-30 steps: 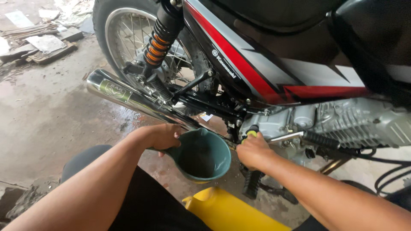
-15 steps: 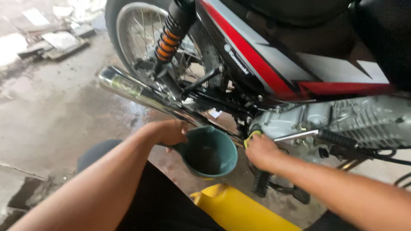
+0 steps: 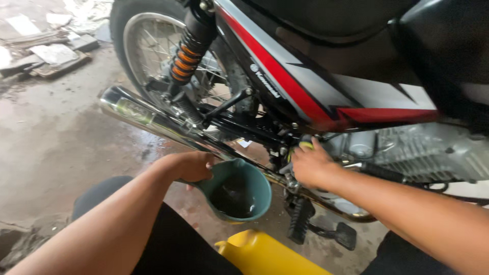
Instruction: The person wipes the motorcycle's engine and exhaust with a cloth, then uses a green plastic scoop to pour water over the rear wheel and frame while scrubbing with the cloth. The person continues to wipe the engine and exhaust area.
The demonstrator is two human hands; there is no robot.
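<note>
Left hand [image 3: 189, 166] grip closed on the handle of a teal plastic jug [image 3: 237, 191], dark oil pooled inside. Jug hangs just below the chrome exhaust pipe [image 3: 153, 119]. Right hand [image 3: 310, 164], beside the jug, fingers wrapped around a yellow-tipped tool [image 3: 305, 145] against the engine casing [image 3: 423, 150]. Yellow container [image 3: 265, 254] sits below both grips.

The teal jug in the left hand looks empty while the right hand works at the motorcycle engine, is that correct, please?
Not quite: in the head view the teal jug in the left hand holds dark liquid, not nothing. The right hand is indeed at the motorcycle engine.
</note>
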